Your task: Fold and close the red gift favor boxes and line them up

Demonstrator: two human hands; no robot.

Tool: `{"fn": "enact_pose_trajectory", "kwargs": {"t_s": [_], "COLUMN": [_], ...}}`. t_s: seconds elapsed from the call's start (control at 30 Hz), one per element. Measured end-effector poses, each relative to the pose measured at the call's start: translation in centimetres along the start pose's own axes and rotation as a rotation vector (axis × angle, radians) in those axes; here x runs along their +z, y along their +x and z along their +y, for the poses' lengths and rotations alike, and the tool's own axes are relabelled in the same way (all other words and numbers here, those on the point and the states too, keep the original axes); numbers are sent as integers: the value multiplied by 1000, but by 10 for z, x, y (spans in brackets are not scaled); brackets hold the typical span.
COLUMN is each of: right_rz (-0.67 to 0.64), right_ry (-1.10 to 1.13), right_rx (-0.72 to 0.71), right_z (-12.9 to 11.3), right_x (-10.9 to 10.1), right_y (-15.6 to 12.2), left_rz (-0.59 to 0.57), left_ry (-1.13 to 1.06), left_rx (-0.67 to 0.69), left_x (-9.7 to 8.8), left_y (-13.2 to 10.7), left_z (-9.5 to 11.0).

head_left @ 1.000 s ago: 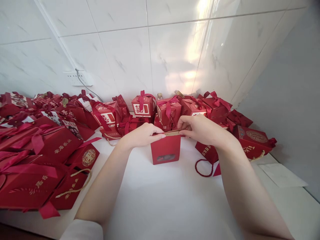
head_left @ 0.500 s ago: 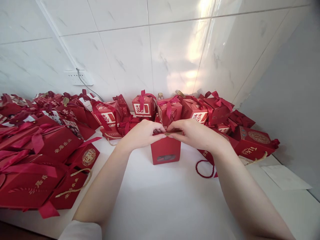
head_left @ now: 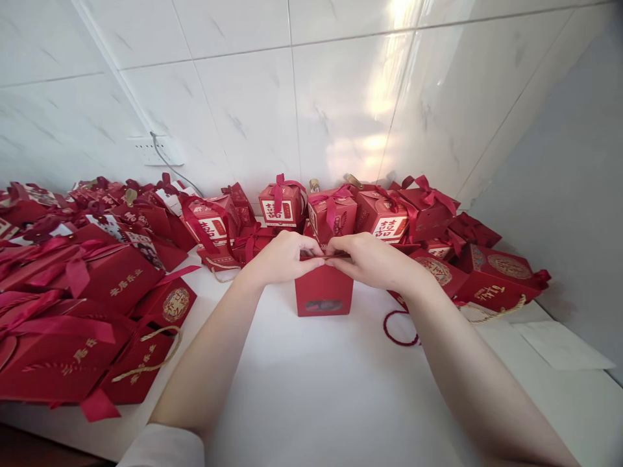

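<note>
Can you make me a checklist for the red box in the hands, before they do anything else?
1. Left hand gripping the box's top edge: ok.
2. Right hand gripping there too: ok.
3. Red box standing upright on the white table: ok.
4. Top closed all the way: cannot tell, the hands partly cover it.
5. Things behind the little window easy to name: not ok, too dark.
6. Dark red cord apart from the box: ok.
</note>
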State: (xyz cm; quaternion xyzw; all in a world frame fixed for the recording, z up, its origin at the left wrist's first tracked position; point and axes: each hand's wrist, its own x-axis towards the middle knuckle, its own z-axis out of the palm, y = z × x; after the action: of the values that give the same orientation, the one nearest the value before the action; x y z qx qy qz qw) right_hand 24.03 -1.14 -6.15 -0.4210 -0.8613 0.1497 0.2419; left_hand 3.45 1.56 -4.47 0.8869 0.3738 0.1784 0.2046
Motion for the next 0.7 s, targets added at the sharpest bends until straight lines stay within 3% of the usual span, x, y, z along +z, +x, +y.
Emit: {"fn": "enact_pose_trajectory", "kwargs": {"t_s": [0.23, 0.37, 0.47, 0.57, 0.63, 0.7], "right_rz": [-18, -6, 138, 405, 520, 527], "right_ry": [23, 143, 444, 770, 819, 782], "right_rx": [-90, -59, -4, 91, 215, 314], "right_z": [4, 14, 31, 48, 56, 61], "right_x": [-1, 1, 26, 72, 104, 127], "right_y": [2, 3, 5, 2, -5, -15], "left_rz": [-58, -22, 156, 479, 542, 531], "left_ry": [52, -71, -367, -702, -713, -694], "left_rx": [79, 52, -24, -151, -219, -244], "left_x": [-10, -4, 28, 75, 102, 118], "left_y": [-3, -4, -8, -15, -21, -26], "left_z": [3, -11, -39, -72, -89, -99]}}
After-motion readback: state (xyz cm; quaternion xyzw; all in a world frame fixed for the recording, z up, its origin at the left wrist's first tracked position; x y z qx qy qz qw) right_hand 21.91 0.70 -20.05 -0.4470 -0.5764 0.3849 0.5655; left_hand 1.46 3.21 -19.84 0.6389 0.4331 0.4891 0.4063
